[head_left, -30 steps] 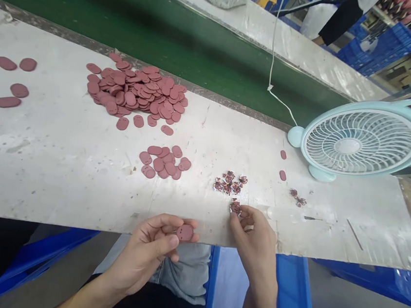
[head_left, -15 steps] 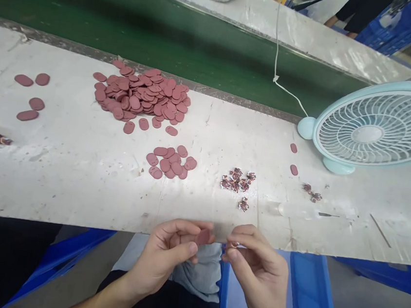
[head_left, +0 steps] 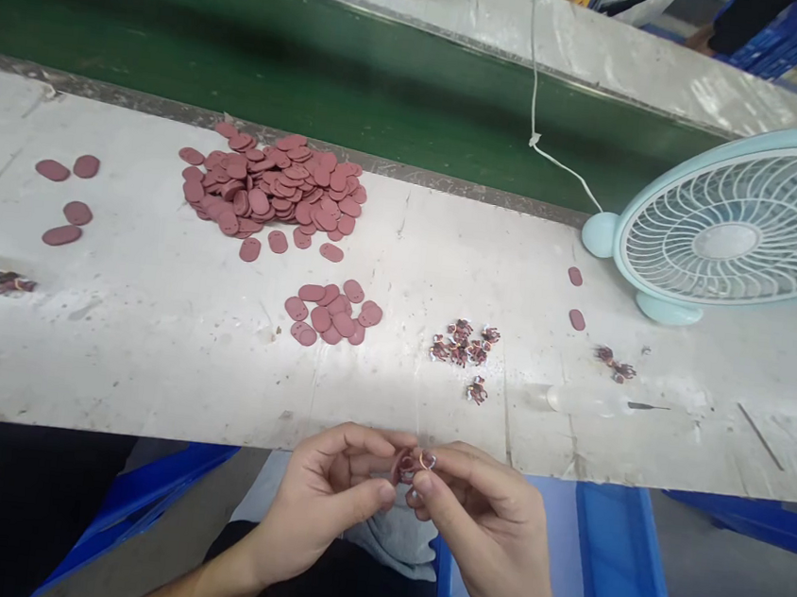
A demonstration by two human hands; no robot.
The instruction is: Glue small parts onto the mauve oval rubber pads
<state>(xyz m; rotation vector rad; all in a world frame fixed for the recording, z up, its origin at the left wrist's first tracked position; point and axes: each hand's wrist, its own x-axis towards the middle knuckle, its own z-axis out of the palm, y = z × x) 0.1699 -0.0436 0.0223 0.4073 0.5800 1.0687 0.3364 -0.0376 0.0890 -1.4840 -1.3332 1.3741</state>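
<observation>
At the table's near edge my two hands meet. My left hand [head_left: 325,495] pinches a reddish-brown oval disc [head_left: 398,467], which is seen nearly edge-on. My right hand [head_left: 490,512] grips a small painted figurine [head_left: 424,461], brown with white and orange bits, between thumb and fingers. The figurine is against or very close to the disc; the fingers partly hide where they meet. Just beyond my hands lie a cluster of similar figurines [head_left: 461,348] and, to its left, a small group of oval discs [head_left: 334,315].
A large pile of discs [head_left: 274,189] sits at the back. On the right stand a pale blue fan [head_left: 728,240] with a white cord, a clear needle-tipped bottle [head_left: 587,402] and a thin rod [head_left: 760,435]. A green belt [head_left: 394,70] runs behind the table.
My right hand has moved left, bringing the figurine to the disc in my left hand. The disc has turned more edge-on. The view has shifted slightly.
</observation>
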